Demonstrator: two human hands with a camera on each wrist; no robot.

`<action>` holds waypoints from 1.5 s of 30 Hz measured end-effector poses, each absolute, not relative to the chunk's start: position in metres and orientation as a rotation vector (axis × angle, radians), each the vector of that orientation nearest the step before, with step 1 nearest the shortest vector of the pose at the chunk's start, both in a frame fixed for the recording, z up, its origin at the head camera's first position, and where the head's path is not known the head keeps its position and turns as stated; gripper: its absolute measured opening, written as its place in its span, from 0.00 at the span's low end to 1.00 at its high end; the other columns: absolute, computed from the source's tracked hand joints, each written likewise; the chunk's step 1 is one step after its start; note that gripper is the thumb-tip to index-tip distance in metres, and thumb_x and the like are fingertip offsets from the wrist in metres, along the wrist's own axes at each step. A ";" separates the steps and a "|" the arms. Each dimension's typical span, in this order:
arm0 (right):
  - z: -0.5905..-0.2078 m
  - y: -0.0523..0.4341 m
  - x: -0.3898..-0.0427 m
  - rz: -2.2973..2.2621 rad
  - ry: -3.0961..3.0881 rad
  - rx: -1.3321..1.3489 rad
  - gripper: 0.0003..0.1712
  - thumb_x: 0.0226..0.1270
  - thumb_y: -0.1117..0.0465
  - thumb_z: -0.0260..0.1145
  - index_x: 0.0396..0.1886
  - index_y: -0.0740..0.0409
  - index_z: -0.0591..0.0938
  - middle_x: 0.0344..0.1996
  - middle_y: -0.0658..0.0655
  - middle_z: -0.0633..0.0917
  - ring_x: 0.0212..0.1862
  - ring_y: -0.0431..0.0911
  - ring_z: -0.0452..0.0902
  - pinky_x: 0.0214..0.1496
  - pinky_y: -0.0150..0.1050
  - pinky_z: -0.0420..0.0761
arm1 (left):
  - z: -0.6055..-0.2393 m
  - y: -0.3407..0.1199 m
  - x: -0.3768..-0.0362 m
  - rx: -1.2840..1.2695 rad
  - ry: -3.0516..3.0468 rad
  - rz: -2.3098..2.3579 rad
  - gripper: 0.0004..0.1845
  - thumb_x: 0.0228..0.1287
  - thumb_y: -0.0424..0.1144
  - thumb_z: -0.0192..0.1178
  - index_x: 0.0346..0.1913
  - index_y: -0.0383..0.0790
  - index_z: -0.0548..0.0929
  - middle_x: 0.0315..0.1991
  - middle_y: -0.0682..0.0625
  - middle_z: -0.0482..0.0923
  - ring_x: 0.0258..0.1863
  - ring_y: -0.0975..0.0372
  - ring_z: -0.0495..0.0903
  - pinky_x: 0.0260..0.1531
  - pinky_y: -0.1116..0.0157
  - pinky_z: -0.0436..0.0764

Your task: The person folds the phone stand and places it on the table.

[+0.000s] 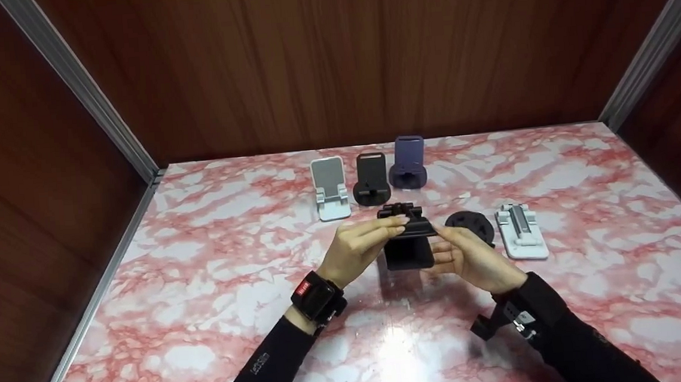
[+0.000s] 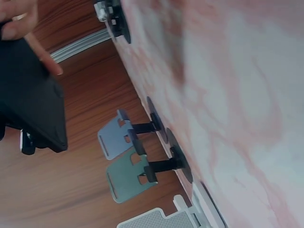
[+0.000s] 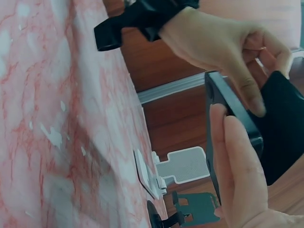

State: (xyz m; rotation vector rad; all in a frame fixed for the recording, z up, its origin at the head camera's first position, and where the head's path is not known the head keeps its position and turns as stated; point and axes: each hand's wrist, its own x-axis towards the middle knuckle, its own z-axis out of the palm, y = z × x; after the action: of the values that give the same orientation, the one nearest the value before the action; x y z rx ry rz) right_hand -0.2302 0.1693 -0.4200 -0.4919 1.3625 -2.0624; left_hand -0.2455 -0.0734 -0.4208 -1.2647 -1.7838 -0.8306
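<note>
Both hands work a black folding phone stand (image 1: 407, 240) held just above the marble-pattern tabletop (image 1: 202, 272), near the middle, in front of the row of other stands.

Left hand (image 1: 359, 243): fingers curled over the stand's top edge, thumb under, pinching the hinged upper part. Right hand (image 1: 471, 257): fingers wrapped round the right side of the stand, thumb on the front face; right wrist view shows fingertips (image 3: 237, 142) lying along the plate edge. So both grip it, neither is slack.

To do the step well, as I judge it: keep the right hand as the anchor on the body, let the left do the pivoting at the top. Move w/ the hinge, not across it; no twisting. Keep fingertips out of the fold gap. Stay low over the table so a slip costs nothing.

Nearby: white stand (image 1: 329, 189), black stand w/ round base (image 1: 371, 180), purple stand (image 1: 408, 163) in a row behind; a black round base (image 1: 470, 224) and a folded white stand (image 1: 522, 232) to the right, close to the right hand. Mind the elbow room there.
</note>
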 end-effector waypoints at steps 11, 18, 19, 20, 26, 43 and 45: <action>-0.422 0.171 -0.234 -2.025 1.308 -0.560 0.21 0.83 0.55 0.39 0.58 0.53 0.77 0.49 0.56 0.87 0.52 0.47 0.85 0.58 0.41 0.84 | -0.417 -0.078 -0.240 -1.214 -1.935 -1.139 0.19 0.62 0.43 0.69 0.52 0.37 0.83 0.54 0.43 0.84 0.55 0.56 0.83 0.60 0.64 0.80; -0.422 0.169 -0.235 -2.044 1.312 -0.592 0.20 0.83 0.57 0.41 0.57 0.55 0.79 0.50 0.57 0.87 0.51 0.47 0.85 0.54 0.40 0.85 | -0.420 -0.082 -0.232 -0.798 -2.151 -1.450 0.31 0.71 0.55 0.54 0.68 0.39 0.73 0.66 0.43 0.76 0.66 0.55 0.74 0.66 0.60 0.76; -0.422 0.169 -0.235 -2.045 1.316 -0.596 0.20 0.83 0.57 0.42 0.57 0.55 0.78 0.50 0.57 0.87 0.51 0.47 0.85 0.54 0.39 0.85 | -0.421 -0.083 -0.231 -0.755 -2.176 -1.507 0.32 0.70 0.55 0.55 0.69 0.38 0.71 0.66 0.42 0.75 0.66 0.53 0.74 0.65 0.57 0.76; -0.422 0.169 -0.235 -2.046 1.320 -0.598 0.20 0.83 0.57 0.42 0.57 0.55 0.78 0.50 0.57 0.88 0.51 0.46 0.85 0.53 0.39 0.86 | -0.422 -0.084 -0.230 -0.719 -2.205 -1.561 0.33 0.70 0.54 0.55 0.70 0.37 0.70 0.67 0.41 0.74 0.67 0.51 0.73 0.64 0.54 0.77; -0.421 0.169 -0.234 -2.059 1.330 -0.585 0.17 0.82 0.58 0.44 0.58 0.56 0.76 0.48 0.57 0.88 0.49 0.45 0.85 0.52 0.38 0.86 | -0.420 -0.088 -0.220 -0.549 -2.478 -1.860 0.40 0.70 0.60 0.54 0.77 0.43 0.58 0.72 0.43 0.66 0.66 0.48 0.74 0.63 0.45 0.76; -0.415 0.166 -0.226 -2.015 1.471 -0.491 0.44 0.80 0.58 0.49 0.76 0.74 0.34 0.48 0.52 0.87 0.48 0.43 0.85 0.55 0.39 0.85 | -0.416 -0.082 -0.208 -0.431 -2.273 -2.553 0.40 0.70 0.42 0.60 0.78 0.37 0.52 0.62 0.37 0.73 0.48 0.55 0.86 0.51 0.56 0.86; -0.415 0.166 -0.225 -2.012 1.477 -0.490 0.44 0.80 0.58 0.49 0.76 0.73 0.32 0.48 0.52 0.86 0.49 0.43 0.85 0.56 0.39 0.85 | -0.417 -0.082 -0.208 -0.429 -2.249 -2.574 0.41 0.69 0.42 0.61 0.78 0.37 0.53 0.62 0.36 0.74 0.47 0.55 0.87 0.51 0.56 0.86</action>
State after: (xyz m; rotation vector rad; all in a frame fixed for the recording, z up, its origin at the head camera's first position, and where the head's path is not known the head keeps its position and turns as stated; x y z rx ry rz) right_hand -0.2254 0.1658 -0.4147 -0.4896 1.4768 -2.0119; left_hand -0.2081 -0.0817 -0.4170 -0.4288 -2.2493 -2.5741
